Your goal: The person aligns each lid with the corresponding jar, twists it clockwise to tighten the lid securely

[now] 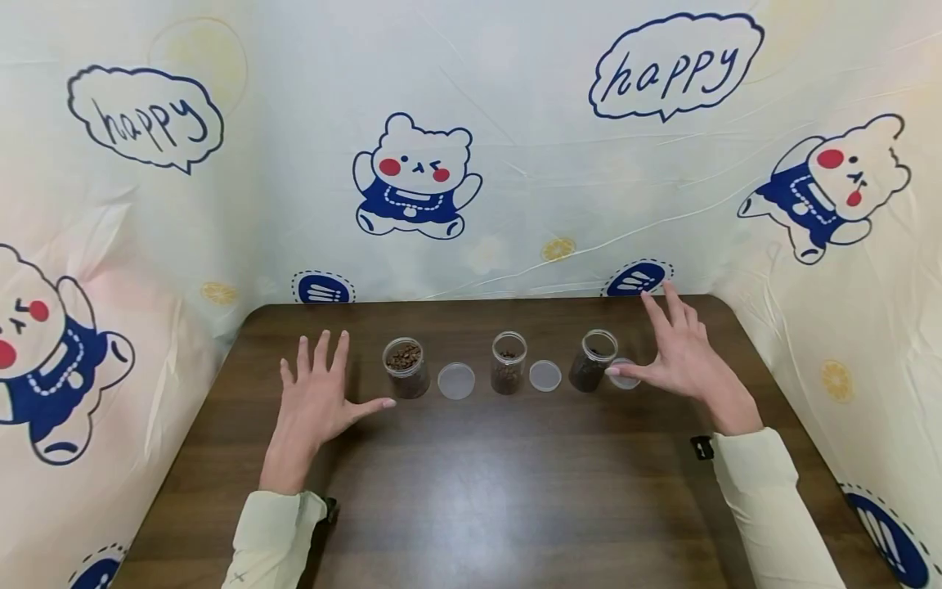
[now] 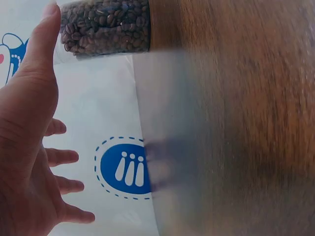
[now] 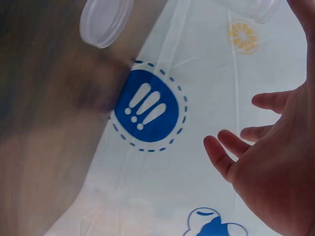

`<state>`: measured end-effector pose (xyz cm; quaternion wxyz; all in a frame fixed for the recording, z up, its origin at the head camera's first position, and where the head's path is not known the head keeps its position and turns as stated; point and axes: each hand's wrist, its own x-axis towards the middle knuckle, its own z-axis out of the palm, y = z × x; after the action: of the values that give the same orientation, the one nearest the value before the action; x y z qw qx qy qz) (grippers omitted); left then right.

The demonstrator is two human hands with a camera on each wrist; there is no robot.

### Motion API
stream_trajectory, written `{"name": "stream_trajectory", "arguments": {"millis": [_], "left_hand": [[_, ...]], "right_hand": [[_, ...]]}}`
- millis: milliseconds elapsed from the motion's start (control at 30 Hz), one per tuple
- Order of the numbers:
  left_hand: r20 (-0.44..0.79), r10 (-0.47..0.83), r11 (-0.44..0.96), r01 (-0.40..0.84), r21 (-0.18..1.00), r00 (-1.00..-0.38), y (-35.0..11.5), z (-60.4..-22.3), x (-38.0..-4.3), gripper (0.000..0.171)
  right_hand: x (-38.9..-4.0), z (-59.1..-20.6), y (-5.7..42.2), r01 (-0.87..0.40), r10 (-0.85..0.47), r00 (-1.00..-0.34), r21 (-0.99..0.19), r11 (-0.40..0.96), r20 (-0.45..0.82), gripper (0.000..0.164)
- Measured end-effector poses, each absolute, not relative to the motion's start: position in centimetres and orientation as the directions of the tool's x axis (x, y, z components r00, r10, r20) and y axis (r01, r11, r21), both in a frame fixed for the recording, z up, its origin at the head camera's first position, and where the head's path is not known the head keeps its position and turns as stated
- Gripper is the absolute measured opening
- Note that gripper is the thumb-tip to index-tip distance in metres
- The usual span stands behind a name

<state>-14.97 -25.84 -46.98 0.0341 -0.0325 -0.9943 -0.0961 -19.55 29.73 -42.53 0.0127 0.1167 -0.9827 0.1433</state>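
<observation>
My left hand point(image 1: 315, 402) hovers with spread fingers left of a clear jar of coffee beans point(image 1: 407, 378), its thumb tip near the jar's base. In the left wrist view the brown coffee beans point(image 2: 106, 27) fill that jar beyond the thumb. A middle jar point(image 1: 509, 368) is partly filled with beans, and a right jar point(image 1: 589, 368) holds darker contents. Spread as well, my right hand point(image 1: 680, 356) is at the right end, its thumb overlapping the right lid point(image 1: 625, 378) in the head view. A translucent lid point(image 3: 104, 22) also shows in the right wrist view. Both hands hold nothing.
Two more translucent lids, a left lid point(image 1: 456, 381) and a middle lid point(image 1: 545, 376), lie flat between the jars. The brown wooden table point(image 1: 478, 491) meets a printed cloth backdrop point(image 1: 515, 204) at its back and sides.
</observation>
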Motion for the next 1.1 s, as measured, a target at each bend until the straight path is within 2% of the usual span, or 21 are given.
{"name": "stream_trajectory", "arguments": {"millis": [400,533,767,933,1100], "left_hand": [[0.145,0.100,0.970,0.129,0.208,-0.984,-25.2,-46.9,-14.8,0.133],[0.137,0.102,0.964,0.132,0.233,-0.985,-24.8,-46.8,-14.8,0.130],[0.130,0.126,0.959,0.155,0.237,-0.983,-24.0,-47.2,-14.8,0.126],[0.140,0.138,0.953,0.170,0.251,-0.980,-23.4,-47.5,-15.0,0.123],[0.118,0.114,0.936,0.147,0.320,-0.986,-22.9,-47.9,-15.0,0.120]], "right_hand": [[-18.7,-40.8,28.0,-0.400,-0.333,-0.900,-0.226,0.889,0.281,0.120],[-18.5,-40.2,27.2,-0.424,-0.350,-0.888,-0.234,0.875,0.300,0.118],[-18.4,-40.0,25.8,-0.457,-0.372,-0.871,-0.253,0.853,0.320,0.124],[-18.4,-40.1,24.9,-0.498,-0.402,-0.845,-0.246,0.831,0.353,0.119],[-18.1,-40.3,23.9,-0.551,-0.442,-0.806,-0.228,0.803,0.392,0.110]]}}
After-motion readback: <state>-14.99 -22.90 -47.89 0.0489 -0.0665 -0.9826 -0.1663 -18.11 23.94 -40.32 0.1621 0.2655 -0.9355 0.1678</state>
